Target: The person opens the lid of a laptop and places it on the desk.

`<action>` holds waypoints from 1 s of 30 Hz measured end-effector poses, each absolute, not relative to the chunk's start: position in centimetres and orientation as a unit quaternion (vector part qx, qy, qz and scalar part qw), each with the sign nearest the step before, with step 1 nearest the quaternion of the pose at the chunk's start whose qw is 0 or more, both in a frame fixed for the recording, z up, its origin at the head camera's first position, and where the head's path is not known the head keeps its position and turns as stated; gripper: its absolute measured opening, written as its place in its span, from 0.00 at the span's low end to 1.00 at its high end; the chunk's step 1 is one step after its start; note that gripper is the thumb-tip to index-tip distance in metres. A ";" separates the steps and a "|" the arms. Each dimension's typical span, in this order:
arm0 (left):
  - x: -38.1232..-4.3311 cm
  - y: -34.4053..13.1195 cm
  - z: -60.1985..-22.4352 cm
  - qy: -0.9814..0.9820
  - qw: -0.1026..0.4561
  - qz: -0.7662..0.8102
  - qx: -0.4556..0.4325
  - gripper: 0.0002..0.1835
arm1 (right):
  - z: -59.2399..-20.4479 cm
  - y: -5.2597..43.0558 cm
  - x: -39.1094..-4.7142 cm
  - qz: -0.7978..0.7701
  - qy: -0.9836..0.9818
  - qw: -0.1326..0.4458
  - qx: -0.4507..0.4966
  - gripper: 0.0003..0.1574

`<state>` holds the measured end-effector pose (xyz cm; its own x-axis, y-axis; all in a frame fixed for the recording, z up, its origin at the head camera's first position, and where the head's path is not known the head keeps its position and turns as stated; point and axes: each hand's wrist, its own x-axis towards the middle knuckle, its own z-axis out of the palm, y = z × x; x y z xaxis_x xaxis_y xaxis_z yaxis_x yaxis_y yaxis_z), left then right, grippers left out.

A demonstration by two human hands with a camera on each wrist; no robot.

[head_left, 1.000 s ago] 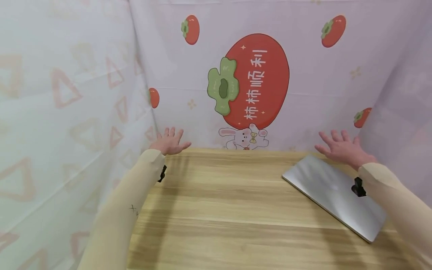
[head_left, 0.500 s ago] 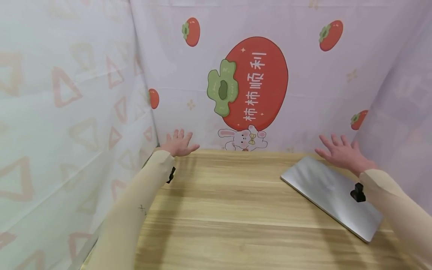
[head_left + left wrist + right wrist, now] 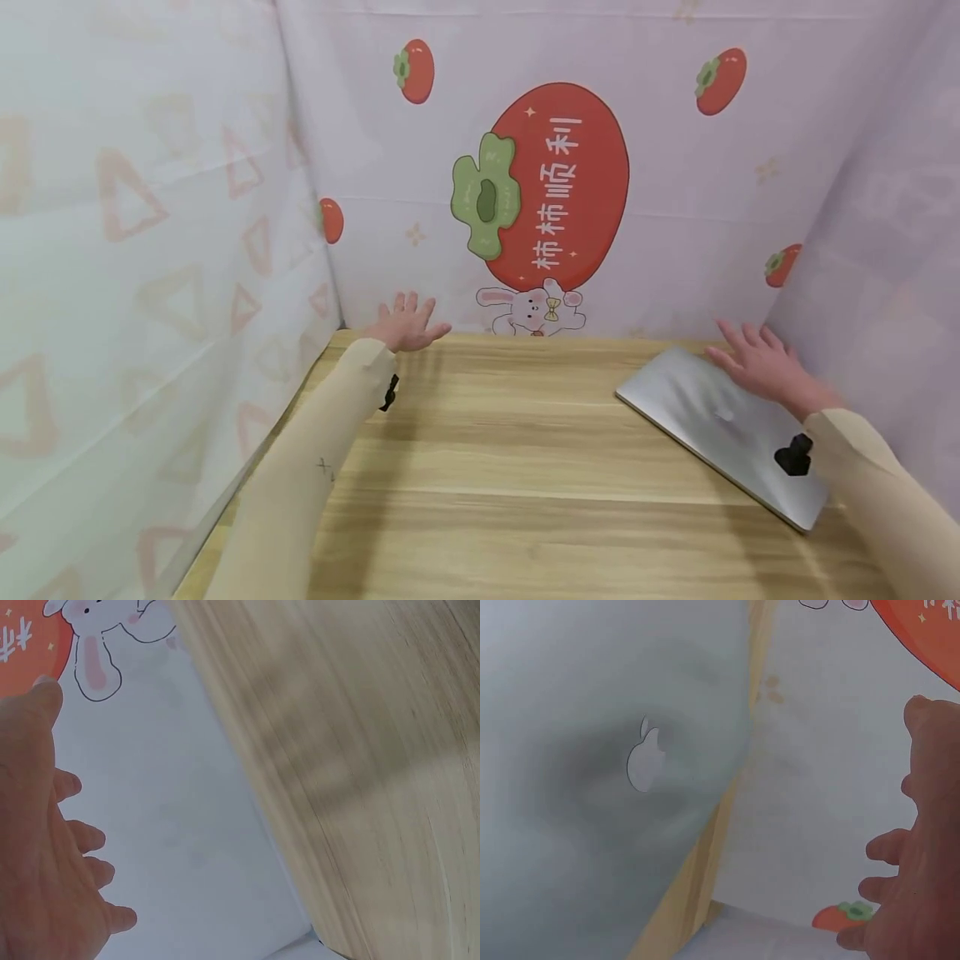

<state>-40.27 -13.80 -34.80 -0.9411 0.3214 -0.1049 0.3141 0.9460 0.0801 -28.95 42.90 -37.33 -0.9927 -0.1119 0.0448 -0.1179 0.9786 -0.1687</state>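
Observation:
A closed silver laptop (image 3: 720,425) lies at a slant on the right of the wooden table (image 3: 510,467). In the right wrist view its lid bears an apple logo (image 3: 646,761). My right hand (image 3: 765,367) is spread above the laptop's far part, fingers extended and holding nothing. On the other side, my left hand (image 3: 408,323) is raised over the table's back left, palm down with fingers spread and nothing in it. The left wrist view has that hand (image 3: 45,840) at its left edge, in front of the printed cloth.
A pale cloth (image 3: 390,167) with a big red persimmon and a rabbit hangs along the table's back edge. More cloth (image 3: 165,292) with triangle prints closes off the left side, and another sheet (image 3: 892,275) the right. Black wrist mounts (image 3: 795,456) sit at both cuffs.
My left hand has moved to the right, away from the left cloth. The right hand has come down lower over the laptop. The view has shifted slightly; the laptop stays put.

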 end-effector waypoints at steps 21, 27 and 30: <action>-39.7 -9.7 -36.4 0.977 0.058 0.026 0.203 0.42 | -40.3 46.4 -25.9 0.281 -0.952 0.099 0.067 0.43; -39.9 -9.1 -37.4 0.977 0.061 0.041 0.199 0.42 | -40.8 47.1 -24.8 0.327 -0.943 0.058 0.033 0.45; -39.9 -8.9 -37.8 0.977 0.065 0.050 0.195 0.41 | -41.2 47.4 -24.4 0.333 -0.941 0.054 0.017 0.45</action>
<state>-39.90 -8.90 -37.84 -0.9155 0.3875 -0.1077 0.3746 0.9191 0.1222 -24.35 47.45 -41.19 -0.9935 0.0036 0.1141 -0.0689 0.7777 -0.6248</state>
